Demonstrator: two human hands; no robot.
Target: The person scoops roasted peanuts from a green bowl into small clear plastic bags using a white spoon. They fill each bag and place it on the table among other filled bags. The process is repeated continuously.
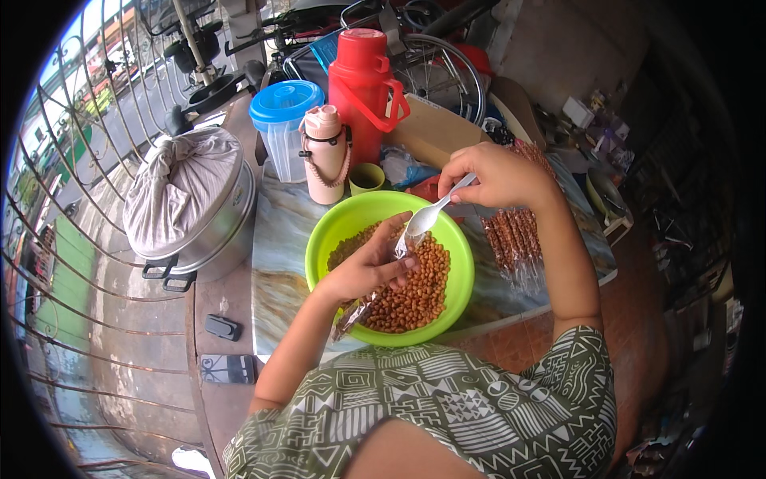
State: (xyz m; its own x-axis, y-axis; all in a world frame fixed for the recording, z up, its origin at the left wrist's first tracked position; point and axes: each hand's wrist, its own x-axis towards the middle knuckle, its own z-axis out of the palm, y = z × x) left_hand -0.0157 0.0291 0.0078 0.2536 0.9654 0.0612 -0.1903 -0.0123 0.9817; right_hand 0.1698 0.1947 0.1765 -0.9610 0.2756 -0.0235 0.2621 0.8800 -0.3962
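Note:
A lime-green plastic basin holds a heap of reddish-brown peanuts. Over it, my left hand grips a narrow clear plastic bag, whose lower part hangs towards the basin's near rim. My right hand pinches the handle of a white plastic spoon. The spoon's bowl points down at the bag's mouth beside my left fingers; whether it touches the bag I cannot tell. Right of the basin lie several long, narrow filled bags side by side, under my right forearm.
Behind the basin stand a green cup, a pink bottle, a blue-lidded container, a red thermos jug and a cardboard box. At left are a cloth-covered metal pot, a black case and a phone.

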